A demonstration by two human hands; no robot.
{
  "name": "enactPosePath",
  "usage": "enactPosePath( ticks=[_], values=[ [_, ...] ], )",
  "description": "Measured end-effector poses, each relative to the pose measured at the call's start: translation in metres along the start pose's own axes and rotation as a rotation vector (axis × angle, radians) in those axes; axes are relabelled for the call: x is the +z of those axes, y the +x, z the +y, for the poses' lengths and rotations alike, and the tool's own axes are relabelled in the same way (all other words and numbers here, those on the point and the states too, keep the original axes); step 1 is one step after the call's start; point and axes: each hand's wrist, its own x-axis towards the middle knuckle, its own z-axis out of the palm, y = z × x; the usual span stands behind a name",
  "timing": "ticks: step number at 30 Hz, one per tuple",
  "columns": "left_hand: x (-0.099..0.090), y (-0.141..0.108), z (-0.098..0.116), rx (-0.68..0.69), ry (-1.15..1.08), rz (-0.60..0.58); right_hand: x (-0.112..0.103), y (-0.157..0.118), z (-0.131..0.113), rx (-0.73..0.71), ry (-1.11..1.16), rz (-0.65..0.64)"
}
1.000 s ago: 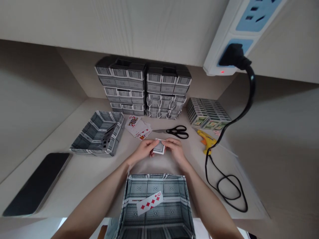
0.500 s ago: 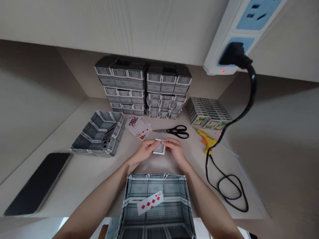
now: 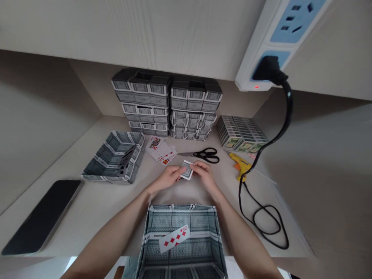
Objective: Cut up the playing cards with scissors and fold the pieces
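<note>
Between my two hands is a playing card (image 3: 186,171), its patterned back facing up and its top leaning left. My left hand (image 3: 170,176) pinches its left edge with the thumb on top. On the other side, my right hand (image 3: 204,172) grips the upper right edge. Whether more cards lie underneath I cannot tell. Below my hands, at the desk's front edge, stands an open box made of playing cards (image 3: 186,217). A strip of a diamond card (image 3: 174,239) lies in it. Several loose cards (image 3: 161,150) lie face up beyond my left hand.
Black-handled scissors (image 3: 207,155) lie just past my hands. To the right are a yellow glue gun (image 3: 240,164), its looping black cord (image 3: 269,232) and stacked card packs (image 3: 242,133). An open card box (image 3: 99,162) and a phone (image 3: 43,217) sit left. Card boxes (image 3: 145,91) are piled behind.
The card between my hands has turned from nearly upright to a tilt, and my left fingers have slid slightly lower along it. The view has shifted slightly.
</note>
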Motion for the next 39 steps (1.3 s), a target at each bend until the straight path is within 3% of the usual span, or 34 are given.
enactPosePath(
  ticks=[4,12,18,23,29,33,39],
  values=[
    [0.0,0.002,-0.005,0.049,0.098,0.049,0.0,0.002,0.001,-0.016,-0.051,-0.021],
    [0.002,-0.003,-0.007,0.22,0.453,0.23,0.002,0.0,0.002,-0.155,-0.238,0.148],
    [-0.001,-0.008,-0.002,0.347,0.63,0.225,0.004,-0.001,0.003,-0.183,-0.265,0.062],
    [-0.002,-0.009,0.0,0.242,0.398,0.097,-0.003,0.003,0.004,-0.172,-0.206,-0.041],
    [-0.003,-0.011,0.003,0.075,0.03,-0.01,-0.005,0.005,0.007,-0.121,-0.125,-0.076],
    [-0.004,-0.006,0.0,0.027,-0.194,0.009,-0.003,0.004,0.004,-0.084,-0.112,-0.064],
    [-0.01,0.005,-0.004,-0.106,-0.483,0.153,-0.008,0.006,0.004,-0.059,-0.109,-0.026]
  ],
)
